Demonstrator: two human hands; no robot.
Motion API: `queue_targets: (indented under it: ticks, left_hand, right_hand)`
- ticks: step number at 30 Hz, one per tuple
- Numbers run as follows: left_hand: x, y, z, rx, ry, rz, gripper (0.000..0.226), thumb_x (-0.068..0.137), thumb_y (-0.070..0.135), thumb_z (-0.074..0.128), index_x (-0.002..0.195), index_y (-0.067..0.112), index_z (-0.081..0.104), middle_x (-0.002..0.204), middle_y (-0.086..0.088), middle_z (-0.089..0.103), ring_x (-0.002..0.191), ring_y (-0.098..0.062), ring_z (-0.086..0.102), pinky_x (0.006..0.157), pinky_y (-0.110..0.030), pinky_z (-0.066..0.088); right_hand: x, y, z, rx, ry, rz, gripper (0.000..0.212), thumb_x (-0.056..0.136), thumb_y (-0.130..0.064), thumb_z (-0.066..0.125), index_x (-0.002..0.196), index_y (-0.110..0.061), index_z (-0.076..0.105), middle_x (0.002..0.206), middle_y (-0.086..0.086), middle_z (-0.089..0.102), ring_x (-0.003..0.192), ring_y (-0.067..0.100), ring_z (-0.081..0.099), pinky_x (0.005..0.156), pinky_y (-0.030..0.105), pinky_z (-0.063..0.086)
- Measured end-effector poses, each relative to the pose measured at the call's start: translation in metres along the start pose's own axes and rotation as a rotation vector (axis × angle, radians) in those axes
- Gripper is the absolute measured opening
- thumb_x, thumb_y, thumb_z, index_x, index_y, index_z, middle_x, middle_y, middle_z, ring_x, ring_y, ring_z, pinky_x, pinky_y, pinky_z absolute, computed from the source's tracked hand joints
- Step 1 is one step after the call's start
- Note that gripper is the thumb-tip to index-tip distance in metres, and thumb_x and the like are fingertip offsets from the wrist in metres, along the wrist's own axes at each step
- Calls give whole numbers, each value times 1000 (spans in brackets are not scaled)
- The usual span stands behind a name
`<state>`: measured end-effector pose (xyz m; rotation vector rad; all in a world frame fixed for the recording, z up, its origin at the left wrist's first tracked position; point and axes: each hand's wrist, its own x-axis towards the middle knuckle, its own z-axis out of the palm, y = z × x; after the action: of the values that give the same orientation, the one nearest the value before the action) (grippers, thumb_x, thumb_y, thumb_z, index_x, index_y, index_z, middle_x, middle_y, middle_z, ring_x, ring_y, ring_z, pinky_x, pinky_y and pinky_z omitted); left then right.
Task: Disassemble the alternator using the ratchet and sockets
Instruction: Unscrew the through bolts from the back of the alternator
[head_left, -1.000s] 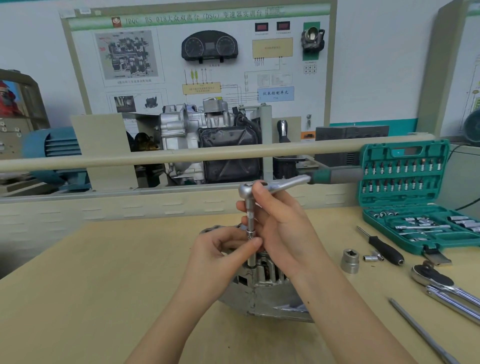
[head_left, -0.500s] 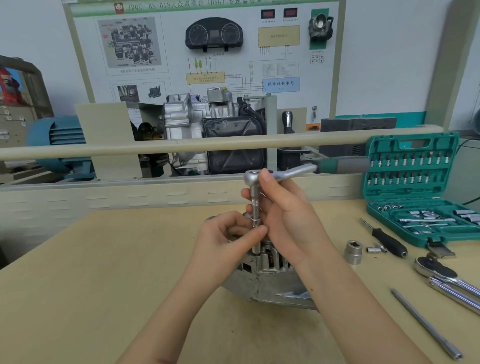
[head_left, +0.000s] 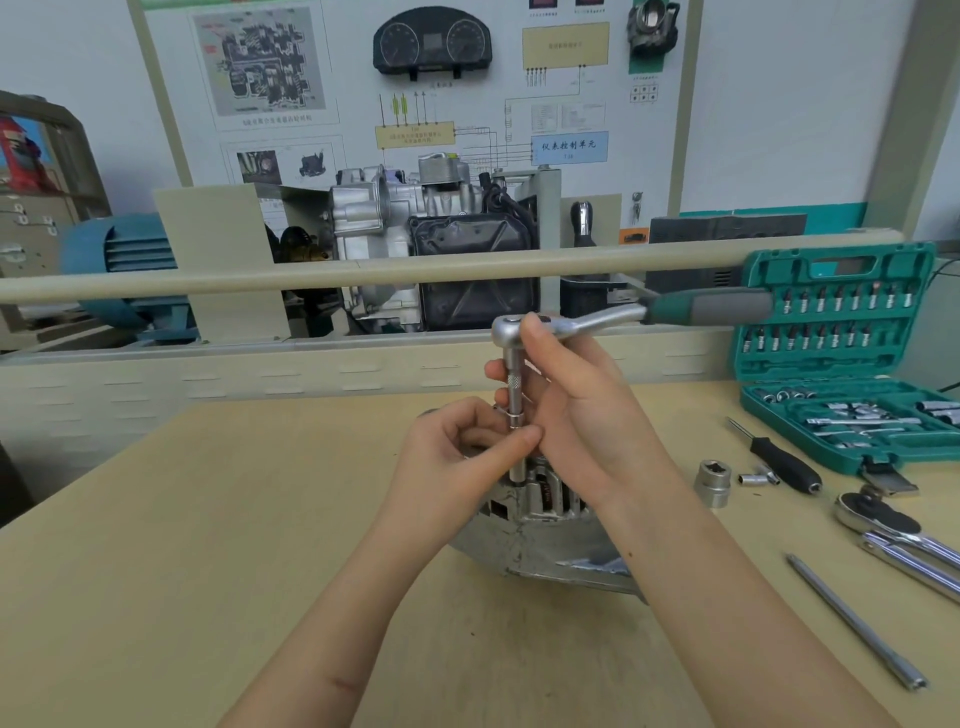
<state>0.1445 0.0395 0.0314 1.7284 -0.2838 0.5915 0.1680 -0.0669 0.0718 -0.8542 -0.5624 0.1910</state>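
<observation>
Little has shifted: left hand (head_left: 457, 452) pinches the extension (head_left: 515, 410) (apparently seated in the alternator (head_left: 540, 540)); right hand (head_left: 582, 415) grips it.

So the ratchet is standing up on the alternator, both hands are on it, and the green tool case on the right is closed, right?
Not quite: the green tool case is open, its lid up with rows of bits showing, as the head view shows. The rest holds: the ratchet stands on its extension over the alternator, with the left hand and right hand on it.
</observation>
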Motion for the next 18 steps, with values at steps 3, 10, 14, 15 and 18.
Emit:
queue_targets:
  ticks: [3, 10, 14, 15, 18]
  left_hand:
    - [1, 1, -4, -36, -42, -25, 11, 76, 10, 69, 67, 13, 63, 57, 5, 65, 59, -7, 60, 64, -21, 49]
    - [-1, 3, -4, 4, -108, 23, 16, 82, 9, 63, 67, 14, 64, 49, 11, 61, 52, 1, 53, 57, -15, 43]
    - [-1, -2, 2, -2, 19, 25, 15, 75, 10, 71, 63, 14, 63, 51, 6, 63, 53, -5, 56, 55, -15, 44]
    - [-1, -2, 2, -11, 24, 13, 14, 74, 11, 72, 64, 14, 64, 53, 5, 64, 55, -7, 57, 56, -17, 45]
    - [-1, 0, -2, -46, -63, -6, 10, 75, 13, 70, 69, 20, 68, 61, 3, 67, 63, -8, 61, 63, -22, 48]
  right_hand:
    - [1, 0, -1, -22, -29, 18, 32, 70, -32, 58, 94, -10, 56, 80, 0, 68, 62, 8, 64, 51, 20, 49]
    - [1, -1, -3, -84, -43, 41, 32, 68, -39, 54, 89, -15, 58, 83, -7, 71, 74, 4, 67, 57, 16, 49]
    - [1, -2, -4, -41, 2, -16, 26, 62, -29, 63, 82, -16, 52, 80, -1, 68, 70, 9, 67, 53, 20, 50]
    - [0, -2, -5, -50, -7, -18, 26, 63, -28, 63, 83, -15, 53, 81, 0, 68, 69, 10, 66, 53, 21, 50]
    - [0, -4, -5, -87, -86, 9, 29, 70, -32, 56, 91, -12, 55, 83, -2, 70, 68, 8, 65, 58, 21, 50]
